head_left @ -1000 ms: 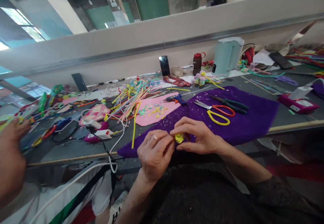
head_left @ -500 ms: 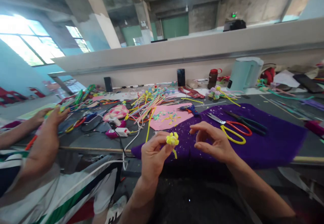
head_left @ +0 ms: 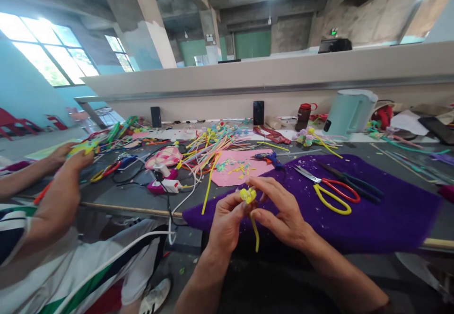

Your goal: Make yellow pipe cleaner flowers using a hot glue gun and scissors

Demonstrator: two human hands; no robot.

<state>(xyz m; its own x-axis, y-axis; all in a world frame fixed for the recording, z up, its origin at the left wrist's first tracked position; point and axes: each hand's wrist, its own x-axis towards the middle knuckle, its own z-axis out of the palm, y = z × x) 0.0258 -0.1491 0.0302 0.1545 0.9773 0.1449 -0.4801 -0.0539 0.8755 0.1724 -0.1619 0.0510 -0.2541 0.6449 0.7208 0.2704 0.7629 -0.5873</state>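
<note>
so the yellow piece [head_left: 248,196] was up in the air in front of the purple cloth's [head_left: 383,229] near side, not lying on anything. it was a small ruffled bloom-looking bit, and a yellow stem [head_left: 256,238] hung down below it, slightly bent and free at the bottom.

the left hand [head_left: 225,222] did the holding: thumb and fingers pinched narrow, right under the ruffled bit. the right hand [head_left: 285,214] sat on the other side with thumb and forefinger well apart, curved around the piece (couldn't tell if a fingertip was actually touching a fold, the view was too small for that).

looked to me like the folds were being shaped. if so, the trick was probably to keep the left grip low and firm at the base, so the folds didn't twist on the stem, and let the right fingertips work one fold at a time with a light touch. squeezing the whole head seemed like a good way to flatten it. turning it by the base also seemed smarter than tugging the petals.

scissors [head_left: 321,180] and pliers [head_left: 360,185] lay on the cloth to the right, and the glue gun [head_left: 268,158] was on the worktop [head_left: 124,195] side, by the scrap-covered pink sheet [head_left: 220,178]. all three tools were clear of the fingers.
</note>
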